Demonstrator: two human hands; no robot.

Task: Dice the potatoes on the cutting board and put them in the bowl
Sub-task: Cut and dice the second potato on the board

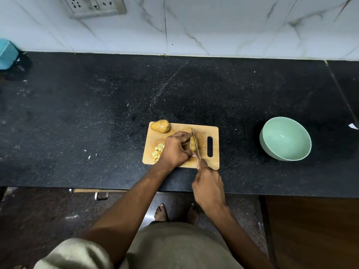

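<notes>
While our left hand [175, 150] pins a potato piece [193, 144] on the cutting board [211, 131], our right hand [208, 186] grips the knife [195, 144] mid-slice. Diced cubes [158, 151] and a whole potato [160, 126] wait; the bowl [285, 138] sits well apart on the tabletop [97, 113]. Next, we judge, crosswise cuts.

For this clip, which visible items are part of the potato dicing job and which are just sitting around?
In use:
- cutting board
- potato being cut, held by left hand
- knife, gripped by right hand
- whole potato
- diced pieces
- green bowl

Lying about:
- blue container
- wall socket
- paper scrap
</notes>
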